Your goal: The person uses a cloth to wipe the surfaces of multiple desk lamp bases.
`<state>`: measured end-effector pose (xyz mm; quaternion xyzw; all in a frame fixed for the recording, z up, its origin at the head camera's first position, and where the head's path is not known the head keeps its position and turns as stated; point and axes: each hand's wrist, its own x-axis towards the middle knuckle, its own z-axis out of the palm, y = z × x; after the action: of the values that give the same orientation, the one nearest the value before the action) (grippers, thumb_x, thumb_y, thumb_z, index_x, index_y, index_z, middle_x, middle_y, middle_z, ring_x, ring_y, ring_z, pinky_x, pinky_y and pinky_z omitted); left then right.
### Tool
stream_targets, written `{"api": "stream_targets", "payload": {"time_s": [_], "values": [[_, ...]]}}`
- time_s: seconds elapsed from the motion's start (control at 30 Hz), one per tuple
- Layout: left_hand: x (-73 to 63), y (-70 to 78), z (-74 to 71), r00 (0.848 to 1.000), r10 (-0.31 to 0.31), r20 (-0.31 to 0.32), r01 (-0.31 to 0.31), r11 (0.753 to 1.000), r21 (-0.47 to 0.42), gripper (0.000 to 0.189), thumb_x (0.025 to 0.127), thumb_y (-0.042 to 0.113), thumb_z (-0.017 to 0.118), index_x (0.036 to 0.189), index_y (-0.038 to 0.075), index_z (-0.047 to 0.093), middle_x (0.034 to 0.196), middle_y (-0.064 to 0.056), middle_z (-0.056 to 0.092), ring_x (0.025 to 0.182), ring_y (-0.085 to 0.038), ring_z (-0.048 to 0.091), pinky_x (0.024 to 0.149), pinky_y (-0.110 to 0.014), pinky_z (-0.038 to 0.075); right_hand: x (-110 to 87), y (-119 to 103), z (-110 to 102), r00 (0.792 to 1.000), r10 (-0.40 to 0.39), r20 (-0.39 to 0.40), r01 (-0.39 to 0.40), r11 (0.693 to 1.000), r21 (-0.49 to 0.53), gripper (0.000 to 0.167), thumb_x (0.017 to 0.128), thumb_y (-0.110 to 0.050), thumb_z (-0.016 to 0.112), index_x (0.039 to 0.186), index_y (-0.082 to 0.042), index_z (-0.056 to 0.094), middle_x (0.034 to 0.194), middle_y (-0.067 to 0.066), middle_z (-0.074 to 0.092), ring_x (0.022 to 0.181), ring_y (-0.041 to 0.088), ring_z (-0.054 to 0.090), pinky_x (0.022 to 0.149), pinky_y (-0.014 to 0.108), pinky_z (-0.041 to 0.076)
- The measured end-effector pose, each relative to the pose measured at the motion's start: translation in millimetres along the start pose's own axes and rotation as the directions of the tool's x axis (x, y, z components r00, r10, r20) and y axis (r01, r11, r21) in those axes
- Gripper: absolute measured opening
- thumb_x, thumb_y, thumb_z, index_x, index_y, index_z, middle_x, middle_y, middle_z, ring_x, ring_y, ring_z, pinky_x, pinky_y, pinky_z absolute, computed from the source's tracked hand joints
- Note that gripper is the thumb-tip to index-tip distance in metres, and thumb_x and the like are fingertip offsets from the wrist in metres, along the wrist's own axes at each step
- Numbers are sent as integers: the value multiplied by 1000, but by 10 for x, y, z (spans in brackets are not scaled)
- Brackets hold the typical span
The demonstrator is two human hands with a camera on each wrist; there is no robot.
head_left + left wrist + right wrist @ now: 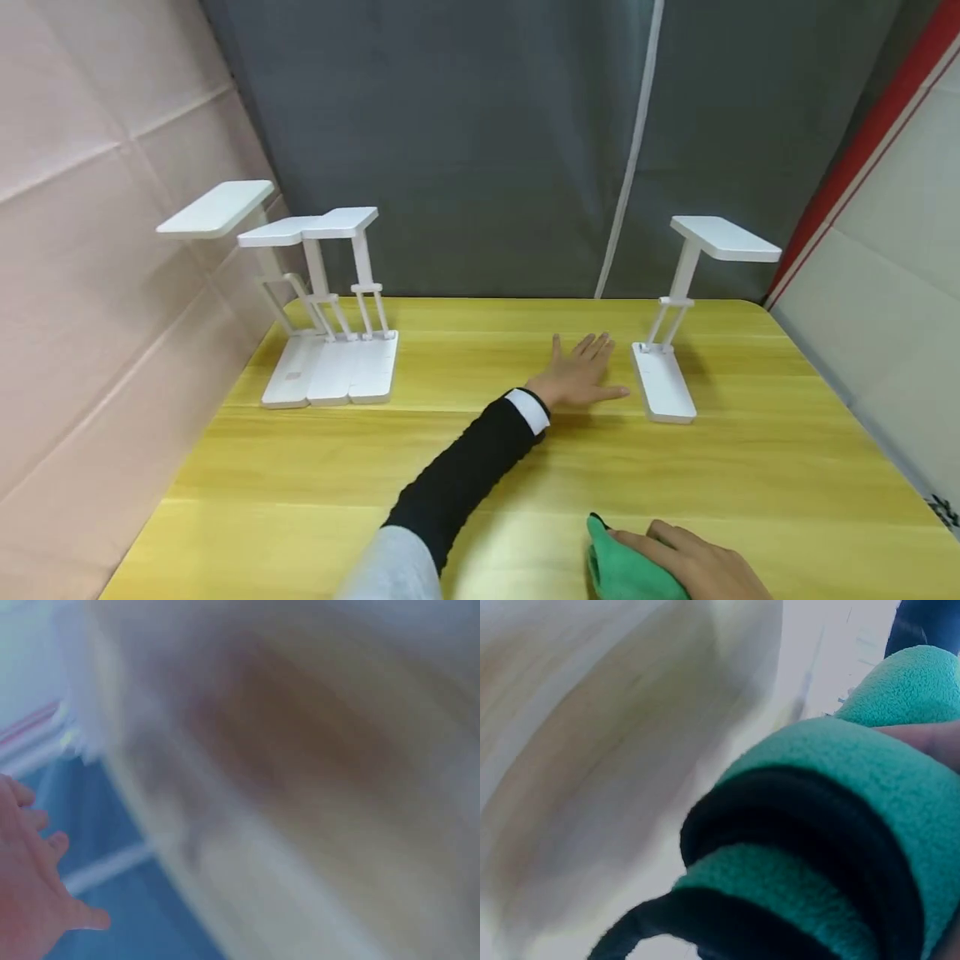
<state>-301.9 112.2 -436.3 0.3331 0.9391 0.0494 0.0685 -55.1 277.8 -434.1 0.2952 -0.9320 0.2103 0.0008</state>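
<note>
Table scene, ordered from near to far, with the lone white stand (665, 383) as landmark. Nearest, well in front of the lone white stand: green cloth (633, 575), thick, bunched and trimmed with black edging (810, 799). Grasped by right hand (697, 560), with bent fingers over the folds; probably bunched to make a compact pad under the palm. Set at or just above the wooden table (795, 467); impossible to tell whether in full contact.

Farther off, just left of the lone white stand and apart from its base: left hand (576, 379), palm down, with spread fingers and nothing in grasp. Perhaps placed thus for support or balance; too blurred in the left wrist view to confirm any touch on the wood. Behind that hand, a black sleeve (468, 479) with a white cuff.

Well left of the lone white stand: row of three stands (330, 375), upright, with bases side by side, possibly so arranged to leave working room between. Beyond the lone white stand: grey curtain (450, 150) with a pale seam.

Containers: none visible, hence no contents to list.
</note>
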Motion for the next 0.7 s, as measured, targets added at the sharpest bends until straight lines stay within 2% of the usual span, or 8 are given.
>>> {"api": "stream_targets", "payload": {"time_s": [0.03,0.1,0.2,0.3,0.4,0.47,0.53,0.7], "values": [[-79,-105,-59,1000,2,-12,-2,1000,-2,86,91,71,28,154,20,0,159,3,-3,145,-15,-2,109,-60,-6,-21,18,-13,1000,1,-18,-1,1000,-6,65,72,-58,73,131,-36,56,89,-23,39,67,-8,34,45,19,30],[-283,-414,-166,999,-14,-35,12,999,-42,86,91,69,33,155,20,2,159,2,2,145,-16,0,109,-59,-8,-50,56,-28,998,-3,-61,2,1000,-17,66,71,-57,76,130,-36,56,89,-24,39,67,-9,33,45,18,29],[-684,-1036,-260,996,-79,-39,73,988,-135,87,91,66,41,155,19,6,159,1,9,145,-21,3,108,-60,-8,-64,101,-41,995,9,-102,-12,1000,-27,67,69,-57,77,129,-37,56,89,-25,39,67,-9,34,46,19,29],[-1084,-1678,-241,985,-169,-19,162,967,-197,80,94,55,48,155,17,13,158,-4,15,145,-28,7,106,-64,-9,-65,162,-57,996,21,-83,-24,999,-31,67,69,-57,76,130,-36,56,91,-24,41,68,-8,35,46,19,29],[-1391,-2143,-173,964,-266,9,262,939,-223,71,97,42,51,154,14,19,158,-8,17,144,-33,6,103,-68,-10,-70,222,-69,998,16,-55,-18,999,-35,69,70,-57,76,132,-35,54,92,-23,42,68,-8,35,46,19,29],[-1554,-2326,-128,950,-311,31,309,922,-234,69,98,39,51,153,12,21,158,-10,17,144,-35,3,100,-71,-10,-76,194,-57,999,17,-49,-19,999,-31,69,70,-57,76,132,-35,54,91,-23,40,68,-8,35,46,19,29],[-1644,-2410,-111,944,-329,40,329,914,-238,68,97,40,52,152,11,24,157,-10,18,143,-37,1,98,-73,-11,-77,170,-46,999,21,-44,-22,999,-29,69,70,-57,76,132,-35,54,91,-23,41,69,-8,35,46,19,29],[-1683,-2387,-133,954,-299,-31,295,951,-93,66,94,47,53,148,12,37,154,-5,29,144,-33,2,97,-75,-9,-61,136,-27,999,44,-3,-44,999,-17,70,70,-58,75,132,-34,53,94,-22,43,71,-7,37,48,20,30]]}}
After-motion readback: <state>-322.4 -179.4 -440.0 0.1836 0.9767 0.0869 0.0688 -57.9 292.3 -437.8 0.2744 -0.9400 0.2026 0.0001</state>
